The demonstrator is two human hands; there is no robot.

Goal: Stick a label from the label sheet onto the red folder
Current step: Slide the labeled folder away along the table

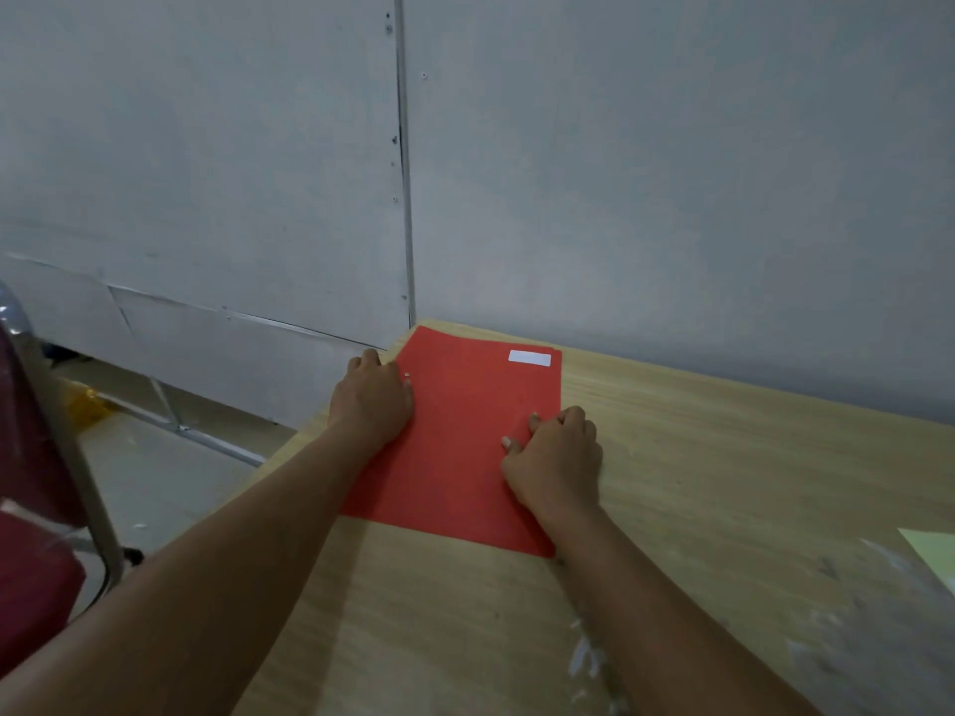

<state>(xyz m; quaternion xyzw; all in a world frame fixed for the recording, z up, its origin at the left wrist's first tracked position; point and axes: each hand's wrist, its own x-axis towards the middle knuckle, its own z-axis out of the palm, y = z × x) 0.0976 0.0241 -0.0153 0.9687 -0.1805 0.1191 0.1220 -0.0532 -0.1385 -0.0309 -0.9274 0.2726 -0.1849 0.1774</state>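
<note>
The red folder (pixel 465 436) lies flat at the far left corner of the wooden table (pixel 723 483), against the wall. A white rectangular label (pixel 529 358) is stuck near the folder's far right corner. My left hand (pixel 373 400) grips the folder's left edge, fingers curled over it. My right hand (pixel 555 457) rests on the folder's right edge with fingers bent, gripping it. A pale green sheet (pixel 930 552), perhaps the label sheet, pokes in at the right frame edge.
A grey panelled wall (pixel 620 173) stands right behind the table. A red chair (pixel 36 534) with a metal frame is at the left, over a light floor. White smears mark the table's near right part (pixel 589 658).
</note>
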